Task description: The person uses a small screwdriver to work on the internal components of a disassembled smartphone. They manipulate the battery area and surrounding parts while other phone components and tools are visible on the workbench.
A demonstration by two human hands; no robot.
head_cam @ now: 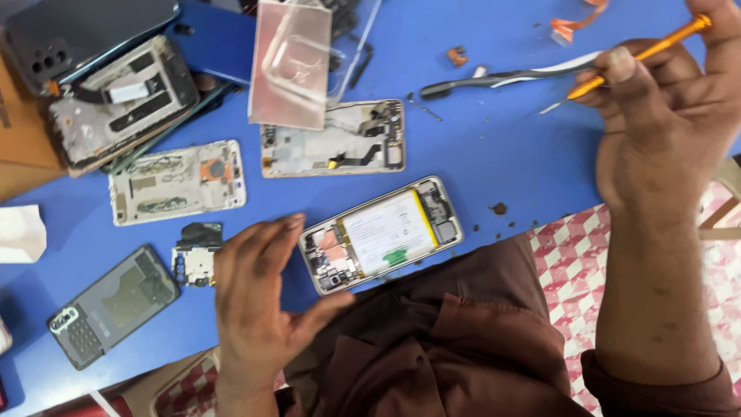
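Nearest us, our left hand [258,305] lies spread, fingers apart, beside the opened phone [382,234] on the blue table [494,154]. Stripped phone frames [177,181] lie around. Our raised right hand [668,127] pinches an orange screwdriver [641,52].

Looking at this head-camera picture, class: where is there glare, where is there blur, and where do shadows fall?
Head view: even light; pale glare on the clear plastic case; the right hand with its orange screwdriver is slightly motion-blurred; the opened phone by the left hand is sharp; soft shadows lie on the blue table under the left hand.
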